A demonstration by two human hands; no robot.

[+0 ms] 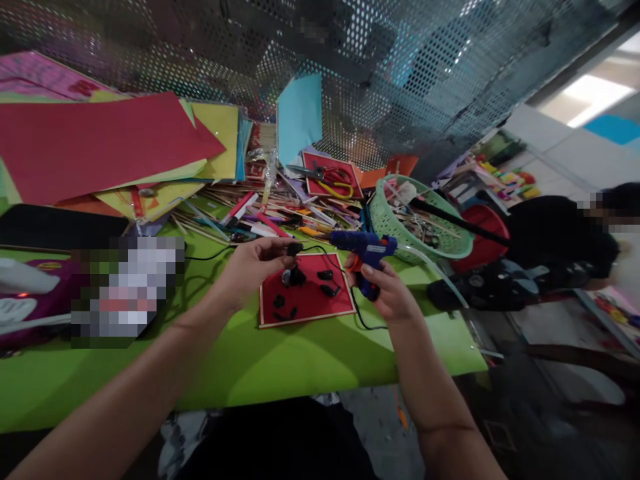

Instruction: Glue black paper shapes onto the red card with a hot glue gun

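A blue glue gun (364,245) is gripped in my right hand (387,283), its nozzle pointing left. My left hand (255,267) pinches a small black piece (295,249) just left of the nozzle, with a gap between them. Below both hands lies a red board (310,307) with a pale wooden border. Several small black pieces (327,290) rest on it, and a taller black clump (297,275) stands near its middle, partly behind my left fingers. A white glue stick or tube trails from the gun's rear.
Behind the board lie loose sticks and markers (240,208), and red-handled scissors (333,179). A green basket (425,247) stands at right. Coloured paper sheets (110,143) and a dark phone-like slab (60,228) are at left. A person in black (555,233) is at far right.
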